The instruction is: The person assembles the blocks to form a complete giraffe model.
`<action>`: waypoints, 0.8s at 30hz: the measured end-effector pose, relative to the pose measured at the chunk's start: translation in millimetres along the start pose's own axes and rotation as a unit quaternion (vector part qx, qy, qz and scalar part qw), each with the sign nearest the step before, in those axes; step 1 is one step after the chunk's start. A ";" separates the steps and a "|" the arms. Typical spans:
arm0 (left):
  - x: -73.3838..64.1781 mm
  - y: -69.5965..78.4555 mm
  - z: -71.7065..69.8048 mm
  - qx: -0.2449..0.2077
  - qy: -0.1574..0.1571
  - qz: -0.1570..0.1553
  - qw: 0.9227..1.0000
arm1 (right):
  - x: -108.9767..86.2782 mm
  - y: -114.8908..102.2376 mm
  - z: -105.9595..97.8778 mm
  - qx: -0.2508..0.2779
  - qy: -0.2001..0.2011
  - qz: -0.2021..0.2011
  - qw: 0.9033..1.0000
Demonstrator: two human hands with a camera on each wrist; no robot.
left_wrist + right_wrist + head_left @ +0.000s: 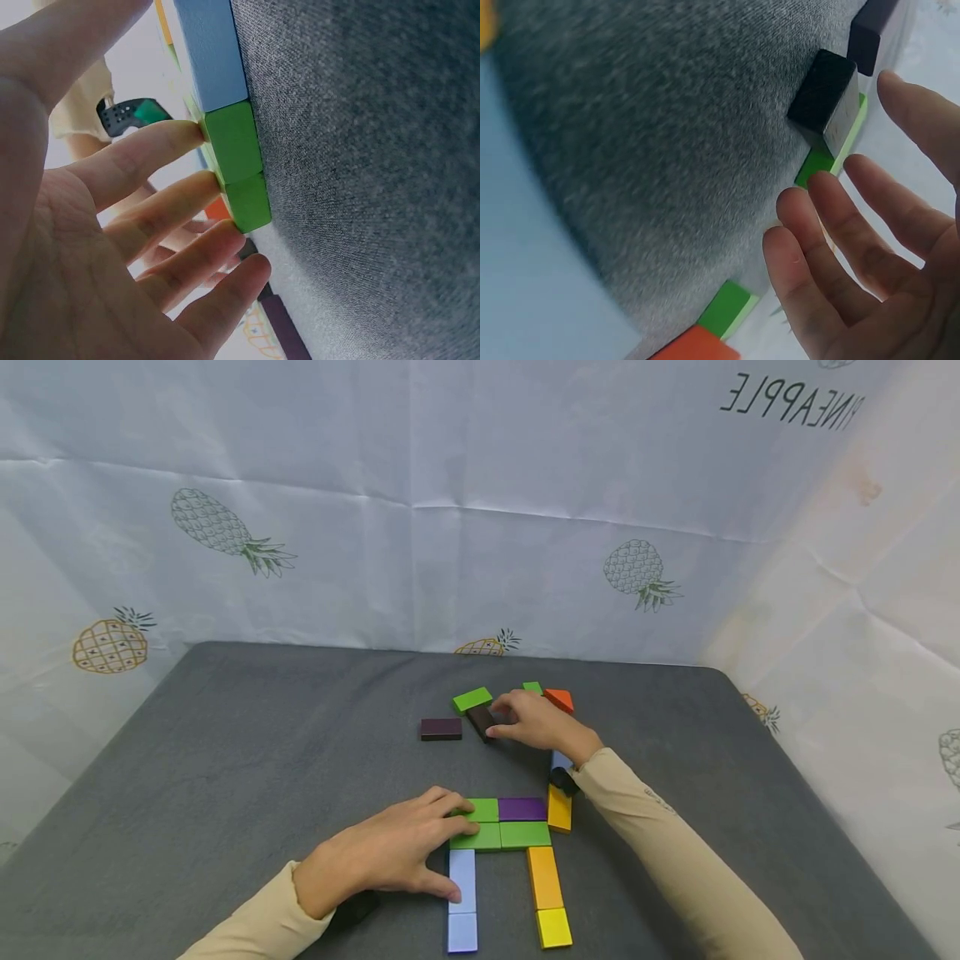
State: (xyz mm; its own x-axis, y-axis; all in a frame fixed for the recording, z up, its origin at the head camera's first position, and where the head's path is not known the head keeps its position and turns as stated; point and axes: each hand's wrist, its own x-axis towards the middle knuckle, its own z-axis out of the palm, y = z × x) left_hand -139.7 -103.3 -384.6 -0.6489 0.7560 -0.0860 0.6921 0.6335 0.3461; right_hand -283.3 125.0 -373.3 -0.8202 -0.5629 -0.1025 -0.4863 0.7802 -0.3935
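Person in beige sleeves (678,843) works over a grey surface (300,752), both arms forward. Right hand (536,720) is out at the far end, just over a slanted dark block (480,723); grip loose, thumb and fingers apart, nothing held. Whether a fingertip brushes that block, I cannot tell. The block's far end lies by a loose green block (472,698); a second dark block (441,729) lies just left of it. Beyond the knuckles: a red-orange block (558,699) beside a small green block (532,687). Left hand (393,845) rests nearer the person, fingers spread, fingertips touching the left ends of two green blocks (480,837), grip not closed round anything; thumb at a light blue block (462,877). Layout there: two rows abutting, the farther one ending in a purple block (522,810); light blue pieces run down one side, an orange block (545,877) and a yellow block (555,928) down the other. Another orange-yellow block (559,810) stands off the upper right corner, a blue block (560,761) past it, partly hidden by the right wrist.
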 end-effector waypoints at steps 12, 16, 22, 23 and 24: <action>1.5 0.1 -0.4 -0.002 -0.004 -0.003 1.000 | 13.2 -8.3 8.2 -0.010 -0.006 -0.009 1.000; 1.3 0.0 -0.1 -0.002 -0.002 -0.001 1.000 | 15.7 -8.2 9.6 -0.010 -0.009 -0.009 1.000; 1.2 -0.3 -0.4 -0.005 -0.002 -0.003 1.000 | 17.0 -6.4 8.6 -0.007 -0.028 -0.009 1.000; 1.0 -0.3 -0.3 -0.004 -0.002 -0.002 1.000 | 16.9 -6.3 8.4 -0.008 -0.030 -0.009 0.999; 0.8 -0.3 -0.2 -0.003 -0.002 -0.001 1.000 | 16.7 -6.4 8.1 -0.009 -0.032 -0.009 0.999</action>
State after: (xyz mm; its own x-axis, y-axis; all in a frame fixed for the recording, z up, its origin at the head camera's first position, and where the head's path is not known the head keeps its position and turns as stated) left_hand -140.6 -102.9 -384.5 -0.6497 0.7547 -0.0908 0.6879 0.6345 0.3523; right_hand -291.3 108.4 -379.9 -0.7904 -0.5930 -0.1535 -0.5068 0.7738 -0.3799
